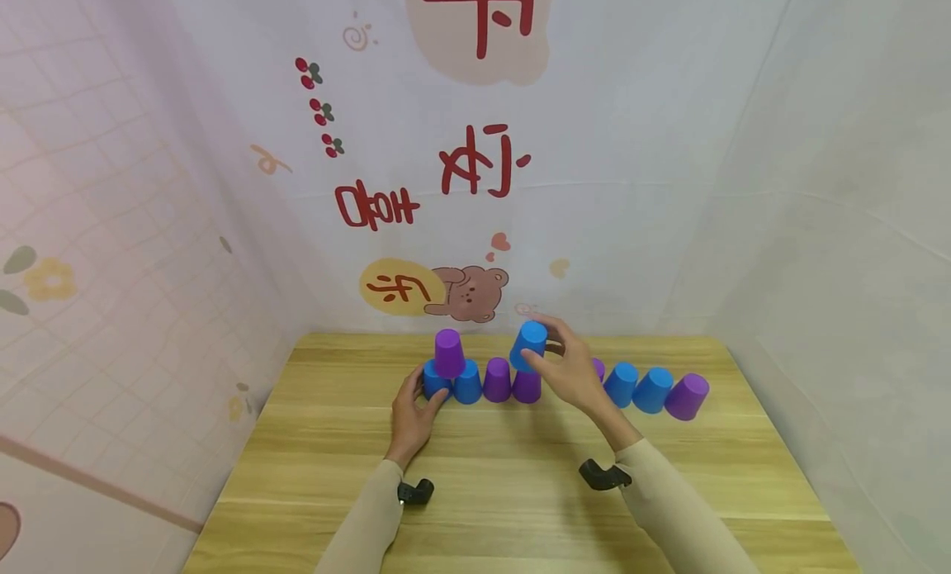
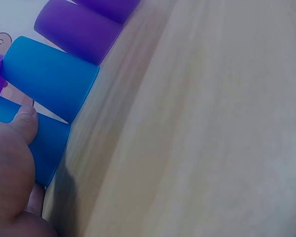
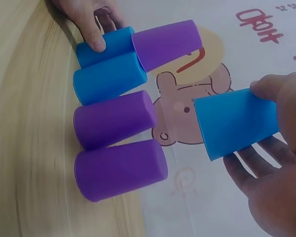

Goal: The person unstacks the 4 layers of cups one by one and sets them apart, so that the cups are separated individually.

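Note:
My right hand [image 1: 575,374] holds an upside-down blue cup [image 1: 531,339] in the air, thumb on one side and fingers on the other. In the right wrist view this raised blue cup [image 3: 232,121] is apart from the row of cups. My left hand [image 1: 411,419] grips the leftmost blue cup [image 1: 435,386] on the table, its thumb on the near side. An upside-down purple cup [image 1: 449,353] rests across the tops of that cup and a second blue cup [image 1: 467,382]. Two purple cups, one [image 1: 497,381] beside the other [image 1: 527,387], continue the row rightward.
Right of my right hand stand a partly hidden purple cup [image 1: 598,369], a blue cup [image 1: 621,385], another blue cup [image 1: 654,391] and a purple cup [image 1: 687,396]. The wooden table [image 1: 490,491] meets a printed white curtain [image 1: 617,227] behind the cups.

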The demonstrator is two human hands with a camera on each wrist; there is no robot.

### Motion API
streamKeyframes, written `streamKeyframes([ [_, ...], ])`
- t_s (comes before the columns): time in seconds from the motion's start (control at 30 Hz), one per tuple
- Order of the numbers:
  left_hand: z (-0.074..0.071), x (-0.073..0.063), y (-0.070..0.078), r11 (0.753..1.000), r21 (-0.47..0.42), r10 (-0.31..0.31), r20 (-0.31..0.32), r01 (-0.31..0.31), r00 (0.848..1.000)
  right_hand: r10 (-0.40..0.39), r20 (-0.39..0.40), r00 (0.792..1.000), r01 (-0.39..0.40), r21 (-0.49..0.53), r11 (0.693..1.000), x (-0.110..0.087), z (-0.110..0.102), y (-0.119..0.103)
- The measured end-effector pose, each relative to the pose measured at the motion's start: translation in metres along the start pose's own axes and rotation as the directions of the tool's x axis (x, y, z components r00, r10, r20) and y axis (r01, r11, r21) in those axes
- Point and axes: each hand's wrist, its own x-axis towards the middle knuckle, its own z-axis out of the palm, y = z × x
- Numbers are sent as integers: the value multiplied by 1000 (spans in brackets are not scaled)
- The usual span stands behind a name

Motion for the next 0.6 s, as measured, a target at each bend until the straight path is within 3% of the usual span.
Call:
streamKeyframes([
  [0.33, 1, -2, 2, 999, 16, 39, -10, -39, 999, -9, -34, 999, 7, -76, 997, -20, -19, 4],
  [0.6, 0, -1, 1, 1000, -26, 8, 10, -8, 1000, 2, -48, 999, -7, -98, 995, -39, -39, 6],
])
